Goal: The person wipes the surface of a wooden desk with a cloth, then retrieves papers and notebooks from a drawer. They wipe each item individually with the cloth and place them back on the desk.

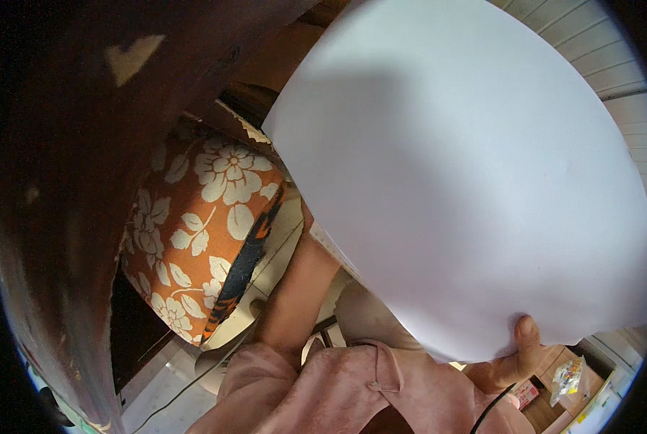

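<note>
A large blank white sheet (pixel 468 181), apparently paper, fills the centre and right, with a soft shadow across it. My right hand (pixel 517 359) grips its near edge, thumb on top and the fingers hidden underneath. My left forearm (pixel 298 293) reaches up behind the sheet's left edge. The sheet covers my left hand, so its fingers do not show. A thin pale strip (pixel 331 246) runs along the underside of that left edge, beside the forearm.
To the left is a seat cushion (pixel 208 231) in orange fabric with cream flowers. A dark brown wooden surface (pixel 56 202) curves along the far left. Clear plastic packaging (pixel 568 380) lies at the lower right. A thin black cable (pixel 493 406) hangs near my right hand.
</note>
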`<state>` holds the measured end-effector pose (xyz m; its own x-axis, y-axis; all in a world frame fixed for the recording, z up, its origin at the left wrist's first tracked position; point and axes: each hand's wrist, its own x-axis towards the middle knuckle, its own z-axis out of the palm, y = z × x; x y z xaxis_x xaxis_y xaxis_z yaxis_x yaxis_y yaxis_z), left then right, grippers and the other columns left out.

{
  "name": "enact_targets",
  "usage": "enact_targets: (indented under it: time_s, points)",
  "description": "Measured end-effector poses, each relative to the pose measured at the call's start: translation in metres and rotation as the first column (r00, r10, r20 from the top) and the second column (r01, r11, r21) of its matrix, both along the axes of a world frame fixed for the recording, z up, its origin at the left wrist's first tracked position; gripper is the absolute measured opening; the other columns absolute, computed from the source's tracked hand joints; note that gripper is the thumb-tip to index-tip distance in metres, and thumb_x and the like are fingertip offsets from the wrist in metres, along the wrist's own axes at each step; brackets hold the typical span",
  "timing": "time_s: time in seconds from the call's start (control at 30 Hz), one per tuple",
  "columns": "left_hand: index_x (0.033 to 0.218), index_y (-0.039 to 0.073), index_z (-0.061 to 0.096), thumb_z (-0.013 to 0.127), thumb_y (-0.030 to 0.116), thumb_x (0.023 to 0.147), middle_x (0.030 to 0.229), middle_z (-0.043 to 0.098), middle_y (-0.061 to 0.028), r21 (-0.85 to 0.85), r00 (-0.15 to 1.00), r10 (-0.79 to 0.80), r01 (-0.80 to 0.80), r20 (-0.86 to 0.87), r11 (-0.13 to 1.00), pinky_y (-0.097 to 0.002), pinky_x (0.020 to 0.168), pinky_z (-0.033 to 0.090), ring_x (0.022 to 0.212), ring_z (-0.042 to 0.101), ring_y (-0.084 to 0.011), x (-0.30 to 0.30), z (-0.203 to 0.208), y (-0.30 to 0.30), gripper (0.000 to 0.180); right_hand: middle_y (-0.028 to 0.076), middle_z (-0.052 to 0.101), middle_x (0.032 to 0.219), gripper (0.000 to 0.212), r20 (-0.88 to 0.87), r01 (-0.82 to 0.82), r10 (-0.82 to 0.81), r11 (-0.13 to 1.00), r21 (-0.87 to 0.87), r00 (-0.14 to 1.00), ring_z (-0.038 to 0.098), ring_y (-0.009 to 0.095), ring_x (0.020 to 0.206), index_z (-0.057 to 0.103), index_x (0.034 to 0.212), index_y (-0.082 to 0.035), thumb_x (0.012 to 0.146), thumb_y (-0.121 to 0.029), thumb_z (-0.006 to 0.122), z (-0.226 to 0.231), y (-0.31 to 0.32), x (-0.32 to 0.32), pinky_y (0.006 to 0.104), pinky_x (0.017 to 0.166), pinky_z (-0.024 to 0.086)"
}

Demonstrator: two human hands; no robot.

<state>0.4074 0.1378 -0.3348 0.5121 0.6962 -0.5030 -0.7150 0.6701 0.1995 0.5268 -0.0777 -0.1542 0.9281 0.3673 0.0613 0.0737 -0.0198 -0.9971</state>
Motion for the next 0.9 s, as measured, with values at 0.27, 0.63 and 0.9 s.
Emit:
enact_targets:
  time_s: [0.27,0.63,0.9]
  points:
    - [0.123,0.009,0.054,0.042,0.042,0.096,0.115,0.06,-0.0082,0.02,1.0,0.008,-0.008,0.003,1.0,-0.0367,0.085,0.052,0.103,0.059,-0.024,0.002,0.009,0.009,0.044,0.019,0.055,0.117,0.055,-0.172,0.137,-0.115,0.983,0.121,0.978,0.054,0.032,0.105,0.052,0.122,0.003,0.072,-0.013,0.067,-0.005,-0.005,-0.002,0.0437,0.097,0.039]
    - [0.122,0.008,0.055,0.041,0.04,0.097,0.114,0.06,-0.0087,0.118,0.996,0.092,-0.094,0.023,0.989,-0.0366,0.085,0.052,0.102,0.059,-0.0241,-0.009,0.024,0.048,0.043,0.014,0.054,0.119,0.058,-0.337,-0.015,0.095,0.972,0.234,0.937,0.055,0.026,0.107,0.042,0.131,-0.001,0.08,-0.02,0.063,-0.02,0.003,0.008,0.0387,0.094,0.044]
    - [0.122,0.007,0.055,0.041,0.039,0.097,0.114,0.06,-0.009,0.168,0.988,0.152,-0.154,0.022,0.974,-0.0365,0.084,0.052,0.101,0.06,-0.0241,-0.031,0.032,0.048,0.042,0.014,0.056,0.115,0.055,-0.402,-0.127,0.239,0.95,0.286,0.884,0.058,0.025,0.102,0.04,0.13,-0.001,0.081,-0.006,0.064,-0.066,0.002,0.002,0.0376,0.089,0.048]
